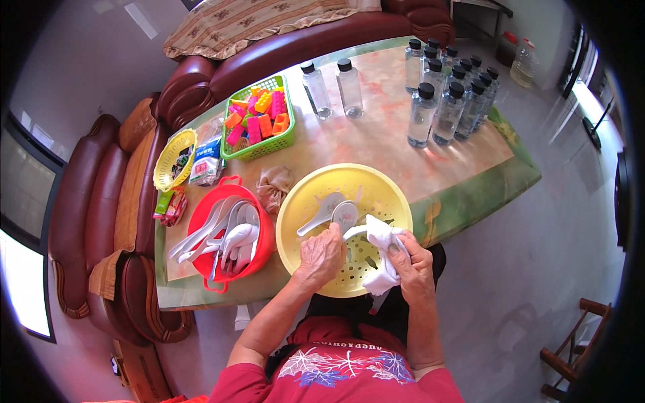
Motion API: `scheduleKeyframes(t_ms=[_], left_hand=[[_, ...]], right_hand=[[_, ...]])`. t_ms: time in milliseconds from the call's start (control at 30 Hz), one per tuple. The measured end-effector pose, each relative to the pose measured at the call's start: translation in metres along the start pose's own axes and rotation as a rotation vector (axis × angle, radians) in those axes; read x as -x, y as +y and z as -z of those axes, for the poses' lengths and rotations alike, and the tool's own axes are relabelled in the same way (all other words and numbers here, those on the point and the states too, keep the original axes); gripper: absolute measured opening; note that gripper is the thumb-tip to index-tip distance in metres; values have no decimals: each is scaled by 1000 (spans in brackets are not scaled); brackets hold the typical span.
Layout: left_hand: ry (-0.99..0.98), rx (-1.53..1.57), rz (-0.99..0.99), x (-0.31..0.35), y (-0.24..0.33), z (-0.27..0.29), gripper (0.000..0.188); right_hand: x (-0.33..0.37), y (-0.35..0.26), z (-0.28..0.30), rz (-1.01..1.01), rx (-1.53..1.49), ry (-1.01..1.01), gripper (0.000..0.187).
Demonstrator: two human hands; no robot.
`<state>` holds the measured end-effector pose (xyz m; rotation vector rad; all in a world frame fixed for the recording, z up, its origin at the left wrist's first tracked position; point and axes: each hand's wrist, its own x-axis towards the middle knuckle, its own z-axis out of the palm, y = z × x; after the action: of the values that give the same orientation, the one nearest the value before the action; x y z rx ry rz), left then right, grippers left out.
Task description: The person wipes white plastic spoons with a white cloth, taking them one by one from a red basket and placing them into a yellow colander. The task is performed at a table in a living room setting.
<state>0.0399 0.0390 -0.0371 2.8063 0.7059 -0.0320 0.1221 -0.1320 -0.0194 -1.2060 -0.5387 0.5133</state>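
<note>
over the yellow colander (306, 201) the left hand (322, 255) gripped a white spoon (356, 232) by its handle, steadying it so the right hand (413, 265), clutching a white cloth (383, 258), could wipe it

On the table (470, 181), a perforated basin (302, 208) is placed at the near edge with two spoons (332, 209) in it, and both hands, the left hand (322, 255) and the right hand (413, 265) with a cloth (383, 258), are held over its near part. Just left of it a bowl (198, 215) filled with more spoons (225, 235) is set, and behind that a basket (259, 151) of blocks (259, 114) and a small basket (164, 168) at the left edge are found. Two bottles (332, 87) are stood near the far edge, and a bottle group (450, 94) is gathered at the far right corner.
</note>
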Motion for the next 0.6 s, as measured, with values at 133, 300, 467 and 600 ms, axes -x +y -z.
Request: scheduleKeyframes(t_ms=[133, 300, 467, 600], left_hand=[[-92, 568, 94, 1, -7, 2, 24], [-383, 1500, 234, 14, -4, 33, 17], [-277, 1642, 191, 34, 6, 39, 16], [-133, 1638, 183, 49, 10, 35, 15]], right_hand=[[0, 5, 3, 31, 91, -16, 20], [-8, -8, -19, 171, 255, 172, 25], [-35, -4, -44, 568, 904, 160, 30], [-43, 8, -61, 580, 1243, 127, 31]])
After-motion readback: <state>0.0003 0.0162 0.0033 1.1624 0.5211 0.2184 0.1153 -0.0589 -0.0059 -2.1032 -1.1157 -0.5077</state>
